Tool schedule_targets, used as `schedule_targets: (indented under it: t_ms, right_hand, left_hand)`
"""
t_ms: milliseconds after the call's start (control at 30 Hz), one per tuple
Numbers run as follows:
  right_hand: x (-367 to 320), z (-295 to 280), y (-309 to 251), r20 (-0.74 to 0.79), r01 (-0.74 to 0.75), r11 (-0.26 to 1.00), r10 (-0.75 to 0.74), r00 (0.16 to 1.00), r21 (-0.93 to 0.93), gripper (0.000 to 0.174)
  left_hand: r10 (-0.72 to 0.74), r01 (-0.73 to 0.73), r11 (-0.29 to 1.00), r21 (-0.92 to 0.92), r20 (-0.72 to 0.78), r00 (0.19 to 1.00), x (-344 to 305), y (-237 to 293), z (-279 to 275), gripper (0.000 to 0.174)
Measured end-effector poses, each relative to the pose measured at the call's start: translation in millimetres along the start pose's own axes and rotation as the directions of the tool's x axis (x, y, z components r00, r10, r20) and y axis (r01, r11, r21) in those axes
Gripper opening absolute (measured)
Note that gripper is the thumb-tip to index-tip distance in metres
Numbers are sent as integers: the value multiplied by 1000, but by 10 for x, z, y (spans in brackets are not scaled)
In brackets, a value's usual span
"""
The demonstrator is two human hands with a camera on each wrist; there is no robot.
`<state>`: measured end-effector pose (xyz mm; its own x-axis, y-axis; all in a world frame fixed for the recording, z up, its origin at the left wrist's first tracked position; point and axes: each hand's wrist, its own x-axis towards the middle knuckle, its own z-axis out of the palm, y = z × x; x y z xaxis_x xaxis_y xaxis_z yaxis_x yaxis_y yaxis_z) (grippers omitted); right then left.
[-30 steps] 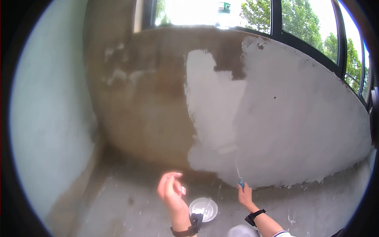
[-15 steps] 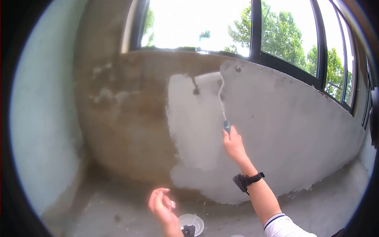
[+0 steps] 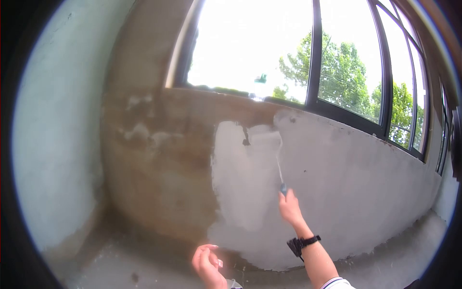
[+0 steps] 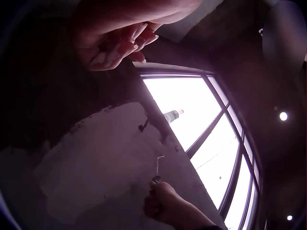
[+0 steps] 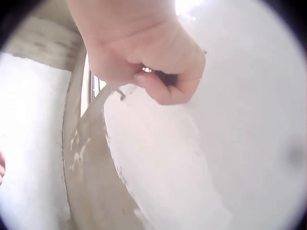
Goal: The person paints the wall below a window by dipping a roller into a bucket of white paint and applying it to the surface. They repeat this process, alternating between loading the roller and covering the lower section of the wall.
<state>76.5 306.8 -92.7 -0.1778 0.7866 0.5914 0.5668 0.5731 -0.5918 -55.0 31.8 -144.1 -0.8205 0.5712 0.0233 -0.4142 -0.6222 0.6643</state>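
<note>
My right hand (image 3: 290,208) grips the blue-grey handle of a paint roller (image 3: 283,189), its thin wire frame reaching up to the wall. The white roller head (image 3: 264,138) lies against the upper part of a fresh white paint patch (image 3: 240,188), just right of a small dark bare streak (image 3: 246,137). In the right wrist view, curled fingers (image 5: 168,91) wrap the handle, which is mostly hidden. Low in front of the wall hangs my left hand (image 3: 208,265), fingers loosely curled and holding nothing; the left wrist view shows its fingertips (image 4: 139,45) too.
Bare brown wall (image 3: 159,178) lies left of the paint, duller white wall (image 3: 346,202) right of it. Above runs a dark-framed window (image 3: 313,58) with a bottle (image 3: 260,84) on its sill. A pale tub (image 3: 234,284) shows partly beside my left wrist.
My right hand has raised the roller from near the floor to the upper wall, then drawn it slightly down. White now covers most of the brown gap there. The left hand stays loosely curled.
</note>
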Motion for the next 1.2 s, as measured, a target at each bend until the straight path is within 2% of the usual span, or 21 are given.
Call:
schedule_targets:
  t_ms: [167,233,367,433,567,833,933,1067,1200]
  right_hand:
    - [582,-386,-881,35,-51,996,49,998,69,40]
    - [580,-403,-969,49,-62,994,58,997,87,41]
    - [393,-394,-535,52,-73,995,70,996,62,40]
    - [236,-433,-309,32,-96,993,98,995,-64,39]
    - [198,-654,-250,17,-109,991,111,994,-80,40]
    - [486,-911,-802,43,-111,993,113,993,-41,47]
    - [431,-982,-489,-4,-86,992,86,996,-90,45]
    - [195,-1236,5,-32,-146,969,143,989,-199,41]
    - [213,-1448,27,-37,-121,973,116,993,-198,40]
  left_hand:
    - [38,-38,999,18,-3,999,-21,67,-40,25]
    - [45,-45,999,19,-4,999,-43,114,-81,25]
    - [63,-63,998,9,-15,998,-30,191,-143,25]
    - [72,-72,997,-4,-34,997,-17,232,-207,25]
    - [92,-96,994,-47,-74,993,16,273,-315,25]
    - [80,-80,997,-7,-27,996,-71,214,-199,25]
    - [63,-63,998,14,-5,998,-113,190,-127,25]
    - [56,-56,998,25,-4,998,-91,152,-152,25]
    - [73,-73,997,23,-5,997,66,4,-310,25]
